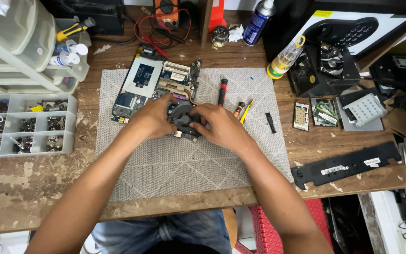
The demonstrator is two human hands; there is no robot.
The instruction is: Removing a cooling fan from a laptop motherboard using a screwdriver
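Hands on the cooling fan, both of them. Left hand covers the fan's left edge, right hand the right edge, fingers of both curled in and pinching the round black housing between them. Grip looks closed on the fan, though the fingertips themselves are mostly hidden under the knuckles.

Fan sits at the near end of a laptop motherboard, which lies flat on a grey woven mat in the middle of the wooden bench.

Progress, as I read it: board is already out of its case and bare, copper heat pipe exposed and running from the fan up toward the middle of the board. Fan is not lifted clear; it rests on or against the board edge. Can't tell whether its screws or connector are in or out.

Orientation: board's long axis runs diagonally, far-left to near-right, fan end pointing toward the person. Fan lies face up, no clear long axis of its own.

Nearby: red-handled screwdriver just beyond the right hand, small orange-handled driver beside it, both on the mat. Clear compartment box of small parts well to the left. Long black plastic trim strip on the bench to the right, well apart.
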